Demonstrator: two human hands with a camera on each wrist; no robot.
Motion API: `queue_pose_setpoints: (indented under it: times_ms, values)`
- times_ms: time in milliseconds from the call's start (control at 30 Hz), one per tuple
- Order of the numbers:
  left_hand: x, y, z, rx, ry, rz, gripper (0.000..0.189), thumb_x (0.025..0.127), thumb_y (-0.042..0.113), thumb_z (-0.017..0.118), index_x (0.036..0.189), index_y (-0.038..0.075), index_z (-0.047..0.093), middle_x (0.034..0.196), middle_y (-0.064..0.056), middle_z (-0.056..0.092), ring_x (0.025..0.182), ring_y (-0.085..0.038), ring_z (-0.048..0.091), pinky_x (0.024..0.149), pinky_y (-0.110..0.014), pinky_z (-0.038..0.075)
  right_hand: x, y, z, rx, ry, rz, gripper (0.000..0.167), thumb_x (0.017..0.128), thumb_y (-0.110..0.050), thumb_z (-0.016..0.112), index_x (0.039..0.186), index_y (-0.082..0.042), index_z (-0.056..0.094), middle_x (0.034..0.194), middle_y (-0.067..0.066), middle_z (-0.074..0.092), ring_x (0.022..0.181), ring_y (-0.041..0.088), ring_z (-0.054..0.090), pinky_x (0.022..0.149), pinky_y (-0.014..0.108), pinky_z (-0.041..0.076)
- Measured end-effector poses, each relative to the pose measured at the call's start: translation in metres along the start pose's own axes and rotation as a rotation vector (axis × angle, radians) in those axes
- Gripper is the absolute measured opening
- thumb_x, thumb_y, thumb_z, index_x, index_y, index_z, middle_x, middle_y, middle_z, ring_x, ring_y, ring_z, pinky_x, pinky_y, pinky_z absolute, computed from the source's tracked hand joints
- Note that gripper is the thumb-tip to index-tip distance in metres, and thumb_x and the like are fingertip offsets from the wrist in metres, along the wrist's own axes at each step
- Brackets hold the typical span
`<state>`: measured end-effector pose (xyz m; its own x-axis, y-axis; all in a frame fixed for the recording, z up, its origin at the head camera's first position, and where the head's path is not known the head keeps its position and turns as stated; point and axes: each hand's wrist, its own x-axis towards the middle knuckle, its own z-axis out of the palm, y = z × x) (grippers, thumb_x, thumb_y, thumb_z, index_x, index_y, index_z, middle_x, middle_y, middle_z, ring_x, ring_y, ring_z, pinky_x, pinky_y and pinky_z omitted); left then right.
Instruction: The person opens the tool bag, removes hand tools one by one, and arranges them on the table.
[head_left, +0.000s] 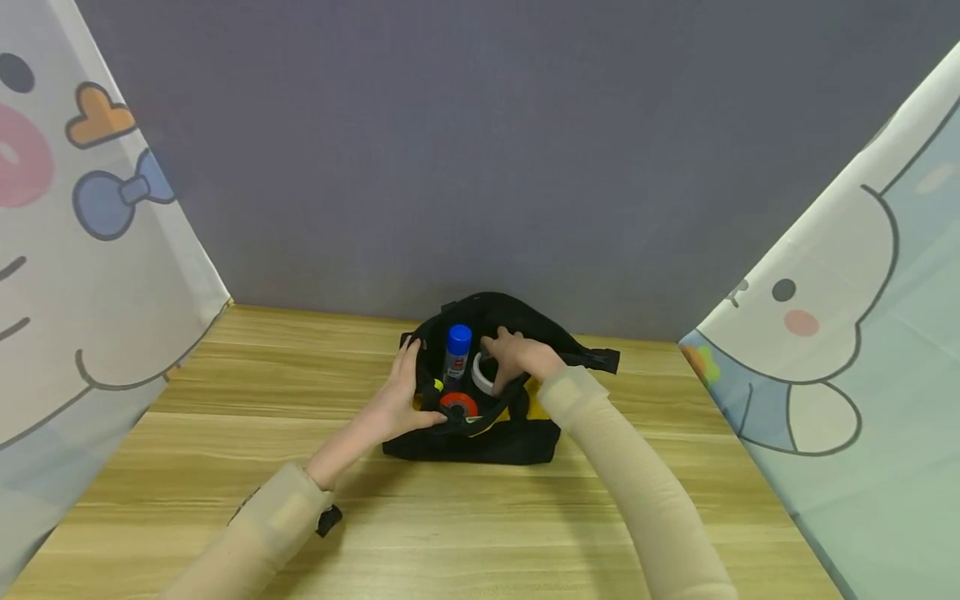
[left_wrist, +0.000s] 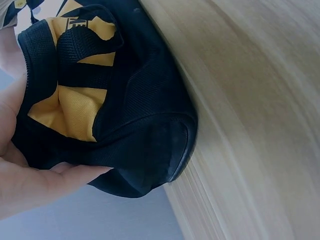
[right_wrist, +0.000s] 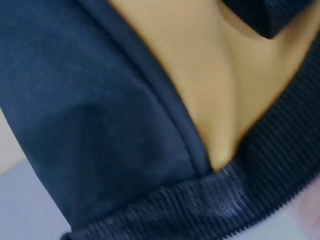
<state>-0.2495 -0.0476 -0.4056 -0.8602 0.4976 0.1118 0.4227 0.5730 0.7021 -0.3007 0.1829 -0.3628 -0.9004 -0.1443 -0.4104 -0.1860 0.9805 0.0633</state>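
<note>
A black and yellow zippered tool bag [head_left: 472,446] stands on the table with its mouth spread wide. My left hand [head_left: 397,400] grips the bag's left end, thumb toward the near side and fingers toward the far side. Inside, my right hand [head_left: 517,357] holds a white ring-shaped roll [head_left: 480,379] between thumb and fingers. Between the hands stands a can with a blue cap [head_left: 459,337]. A red ring-shaped roll [head_left: 467,403] lies in front of it. The right wrist view shows only the bag's black and yellow fabric [right_wrist: 200,75], close up; the right hand is hidden there.
The wood-grain table [head_left: 450,533] meets a grey panel [head_left: 480,167] just behind the bag. Cartoon-printed sheets [head_left: 112,292] flank it on both sides. A small black object [head_left: 328,520] lies by the left sleeve. A black zipper end [head_left: 600,360] sticks out at the bag's right.
</note>
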Motion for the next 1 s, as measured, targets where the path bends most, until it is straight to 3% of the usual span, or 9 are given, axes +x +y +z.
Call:
queue_pose_setpoints:
  times_ms: [233, 400, 1000]
  values:
    - [0.000, 0.002, 0.000, -0.007, -0.018, -0.015, 0.118, 0.079, 0.022, 0.085, 0.157, 0.000, -0.001, 0.163, -0.030, -0.004, 0.143, -0.053, 0.029, 0.107, -0.060, 0.043, -0.013, -0.005, -0.012, -0.010, 0.048, -0.022, 0.090, 0.079, -0.040, 0.083, 0.152, -0.018, 0.036, 0.155, 0.019, 0.032, 0.135, 0.042, 0.041, 0.106, 0.053, 0.046]
    - [0.000, 0.002, -0.001, -0.003, -0.033, -0.004, 0.118, 0.080, 0.022, 0.084, 0.157, -0.001, -0.003, 0.162, -0.032, -0.005, 0.143, -0.054, 0.029, 0.107, -0.060, 0.042, -0.019, -0.005, -0.016, -0.004, 0.045, -0.023, 0.091, 0.080, -0.039, 0.083, 0.154, -0.018, 0.033, 0.158, 0.019, 0.028, 0.138, 0.042, 0.038, 0.108, 0.053, 0.045]
    - [0.003, 0.000, 0.000, 0.007, -0.031, 0.012, 0.118, 0.080, 0.021, 0.084, 0.156, -0.003, -0.003, 0.163, -0.030, -0.006, 0.144, -0.053, 0.028, 0.108, -0.059, 0.042, -0.035, -0.003, -0.036, -0.035, 0.069, -0.058, 0.086, 0.080, -0.040, 0.082, 0.150, -0.021, 0.036, 0.150, 0.017, 0.033, 0.126, 0.038, 0.044, 0.101, 0.051, 0.049]
